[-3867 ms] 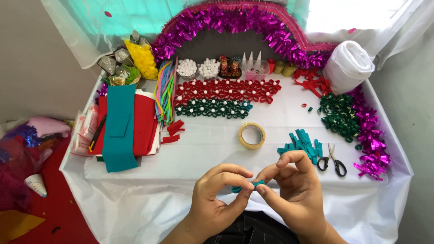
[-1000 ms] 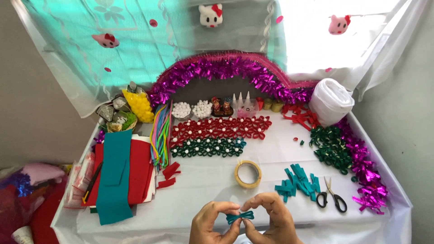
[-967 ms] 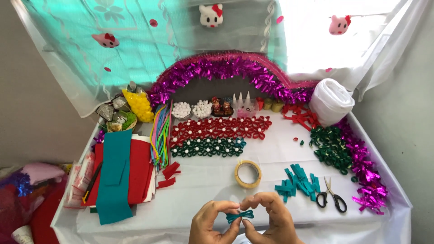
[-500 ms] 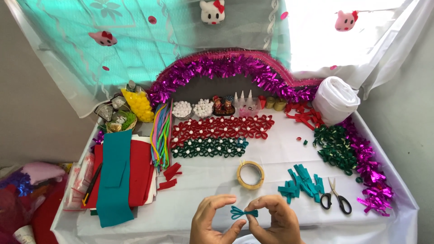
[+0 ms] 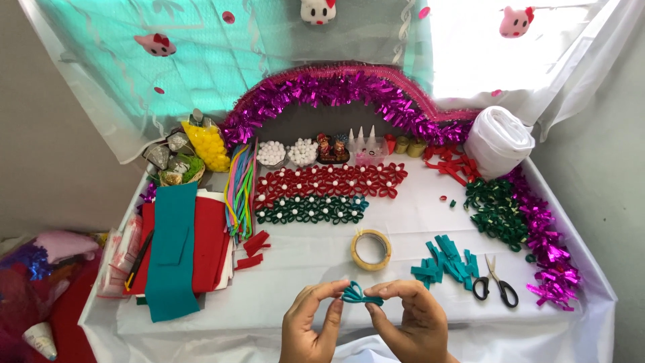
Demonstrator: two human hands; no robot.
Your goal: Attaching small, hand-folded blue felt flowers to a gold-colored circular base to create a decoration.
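Two hands, left hand (image 5: 310,326) and right hand (image 5: 411,323), fingertips pinched shut on teal felt bow (image 5: 358,294)

Sheer curtain (image 5: 201,74) veils bright window (image 5: 470,40); grey walls (image 5: 54,134).

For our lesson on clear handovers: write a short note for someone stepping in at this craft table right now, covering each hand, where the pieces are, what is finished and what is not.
Left hand and right hand: both pinch one small teal felt bow between the fingertips, above the table's near edge.
Cut teal strips lie right of centre, scissors beside them, tape roll ahead.
Done: rows of red flowers and green flowers with white centres.
Left: the strips are unshaped; the bow is in hand.
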